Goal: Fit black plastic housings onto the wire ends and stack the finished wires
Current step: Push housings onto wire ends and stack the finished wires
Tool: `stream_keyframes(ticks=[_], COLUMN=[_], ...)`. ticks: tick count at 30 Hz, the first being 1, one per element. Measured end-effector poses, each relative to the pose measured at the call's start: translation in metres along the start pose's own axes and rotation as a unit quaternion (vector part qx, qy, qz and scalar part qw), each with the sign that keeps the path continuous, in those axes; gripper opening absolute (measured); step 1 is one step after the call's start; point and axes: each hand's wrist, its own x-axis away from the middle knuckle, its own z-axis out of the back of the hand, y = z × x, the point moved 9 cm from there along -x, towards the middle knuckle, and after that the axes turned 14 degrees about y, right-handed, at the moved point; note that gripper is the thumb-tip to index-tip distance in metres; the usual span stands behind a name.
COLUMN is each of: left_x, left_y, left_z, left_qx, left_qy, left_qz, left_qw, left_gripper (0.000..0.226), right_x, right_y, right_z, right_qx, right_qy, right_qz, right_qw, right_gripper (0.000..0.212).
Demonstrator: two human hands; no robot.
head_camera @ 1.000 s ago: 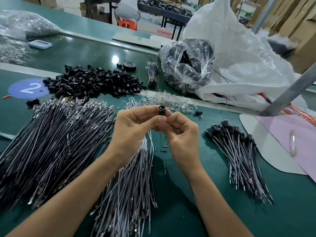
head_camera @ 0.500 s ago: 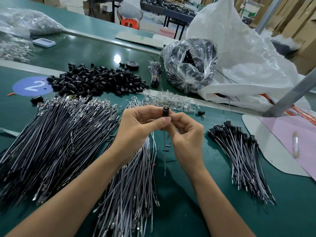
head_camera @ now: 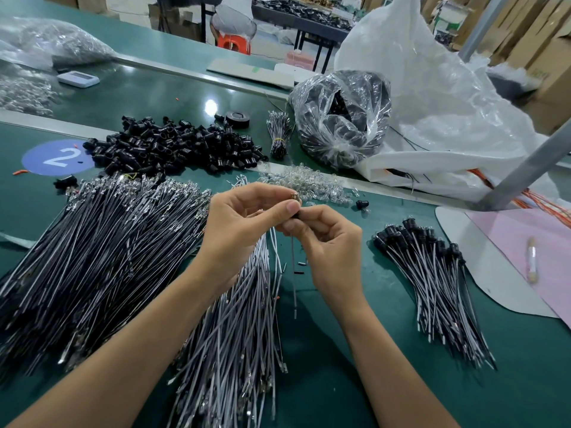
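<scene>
Just beside black housings (head_camera: 173,146), blue sticker (head_camera: 57,157) reads 2.

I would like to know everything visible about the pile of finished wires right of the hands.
The pile of finished wires lies flat on the green table, loosely fanned. The wires are thin, with grey, white and black insulation. Each far end carries a black plastic housing, so the housings bunch together at the far side. Nothing grips it.
</scene>
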Motion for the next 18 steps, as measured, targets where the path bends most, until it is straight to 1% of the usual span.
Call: stream_keyframes(ticks=[5, 7, 9, 11, 13, 18], left_x=[-0.0014, -0.0017, -0.0018, -0.0018, -0.0015, -0.0024], left_y=[0.0031, 0.004, 0.0034, 0.0024, 0.0017, 0.0016], left_z=[0.0032, 0.0042, 0.0046, 0.0045, 0.0043, 0.0039], left_qx=[0.008, 0.013, 0.024, 0.026, 0.025, 0.017], left_qy=[0.006, 0.01, 0.011, 0.008, 0.004, -0.003], left_qz=[-0.008, -0.009, 0.001, 0.009, 0.015, 0.019], left_qw=[1.0, 1.0, 1.0, 1.0, 1.0, 1.0], left_gripper=[0.012, 0.011, 0.01, 0.009, 0.01, 0.01], right_x=[0.0005, 0.0015, 0.0023, 0.0026, 0.0026, -0.0005], right_y=[0.0001, -0.0006, -0.0022, -0.0038, -0.0052, -0.0065], right_z=[-0.0013, -0.0025, -0.0033, -0.0035, -0.0037, 0.0], right_qx=[-0.007, -0.013, -0.015, -0.008, 0.007, 0.046], right_qy=[-0.004, -0.009, -0.012, -0.012, -0.015, -0.007], right_qz=[-0.006, -0.008, -0.004, 0.002, 0.016, 0.041], right_qw=[1.0, 1.0, 1.0, 1.0, 1.0, 0.998], right_gripper=[0.017, 0.014, 0.011, 0.014, 0.008, 0.023])
